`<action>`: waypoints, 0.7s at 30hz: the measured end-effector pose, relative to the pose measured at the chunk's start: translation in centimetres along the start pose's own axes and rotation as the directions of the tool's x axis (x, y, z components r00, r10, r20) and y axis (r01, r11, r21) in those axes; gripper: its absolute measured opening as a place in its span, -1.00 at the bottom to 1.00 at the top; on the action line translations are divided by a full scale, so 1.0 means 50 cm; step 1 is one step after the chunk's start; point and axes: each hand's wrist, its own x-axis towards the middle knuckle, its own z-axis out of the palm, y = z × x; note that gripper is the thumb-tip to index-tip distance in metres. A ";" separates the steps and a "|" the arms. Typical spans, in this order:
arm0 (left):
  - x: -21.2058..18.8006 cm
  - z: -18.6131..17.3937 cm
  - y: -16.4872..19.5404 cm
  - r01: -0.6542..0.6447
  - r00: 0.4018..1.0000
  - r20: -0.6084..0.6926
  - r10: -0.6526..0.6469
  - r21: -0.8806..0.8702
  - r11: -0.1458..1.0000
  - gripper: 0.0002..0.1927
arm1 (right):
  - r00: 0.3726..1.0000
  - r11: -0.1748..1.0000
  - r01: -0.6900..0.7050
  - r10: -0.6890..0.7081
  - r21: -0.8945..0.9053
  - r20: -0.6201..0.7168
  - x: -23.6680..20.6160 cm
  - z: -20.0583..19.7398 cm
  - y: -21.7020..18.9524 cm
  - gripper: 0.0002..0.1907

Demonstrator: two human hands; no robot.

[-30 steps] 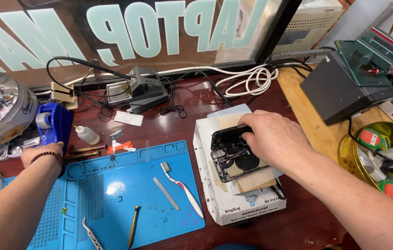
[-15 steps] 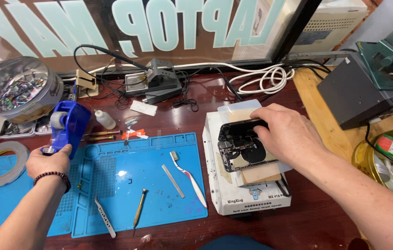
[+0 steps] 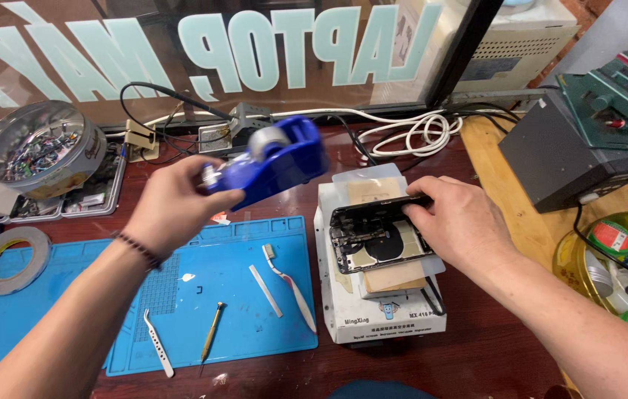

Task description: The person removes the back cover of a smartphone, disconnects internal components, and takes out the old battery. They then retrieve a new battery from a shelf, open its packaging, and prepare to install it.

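Observation:
My left hand [image 3: 170,207] grips a blue tape dispenser [image 3: 273,162] and holds it in the air, tilted, above the blue work mat [image 3: 210,295] and just left of the white heating machine [image 3: 380,325]. An opened phone body [image 3: 373,236], its dark inner parts showing, lies on top of that machine. My right hand [image 3: 462,225] rests on the phone's right edge, with the fingers curled over its top corner.
On the mat lie tweezers [image 3: 157,341], a small screwdriver [image 3: 212,329], a toothbrush [image 3: 289,284] and a thin strip [image 3: 264,290]. A tape roll [image 3: 11,258] sits far left, a round tin of small parts [image 3: 40,151] behind it. Coiled white cable [image 3: 410,133], a grey box [image 3: 572,159] and a bowl of clutter [image 3: 617,258] stand right.
My left hand has lifted the blue tape dispenser from the far left of the bench and carried it right, up over the mat toward the phone. My right hand stays on the phone.

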 end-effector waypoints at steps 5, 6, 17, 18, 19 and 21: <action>0.091 0.114 0.137 -0.261 0.957 0.149 0.248 0.072 0.963 -0.48 | 0.992 0.979 0.094 -0.077 0.181 -0.103 0.001 0.019 0.021 -0.79; 0.099 0.131 0.147 -0.303 0.944 0.171 0.283 0.099 0.948 -0.48 | 0.986 0.971 0.129 -0.104 0.201 -0.131 0.000 0.021 0.025 -0.82; 0.114 0.189 0.140 -0.359 0.883 0.355 0.308 0.085 0.930 -0.50 | 0.982 0.962 0.087 -0.040 0.257 -0.183 -0.012 0.028 0.030 -0.79; 0.115 0.189 0.137 -0.370 0.870 0.369 0.327 0.050 0.928 -0.49 | 0.986 0.967 0.061 -0.020 0.247 -0.166 -0.014 0.029 0.032 -0.80; 0.117 0.190 0.134 -0.379 0.861 0.382 0.335 0.042 0.924 -0.48 | 0.970 0.960 0.132 -0.074 0.247 -0.231 -0.016 0.031 0.034 -0.81; 0.124 0.185 0.125 -0.395 0.848 0.398 0.349 0.036 0.918 -0.45 | 0.914 0.929 0.282 -0.185 0.238 -0.361 -0.017 0.037 0.036 -0.83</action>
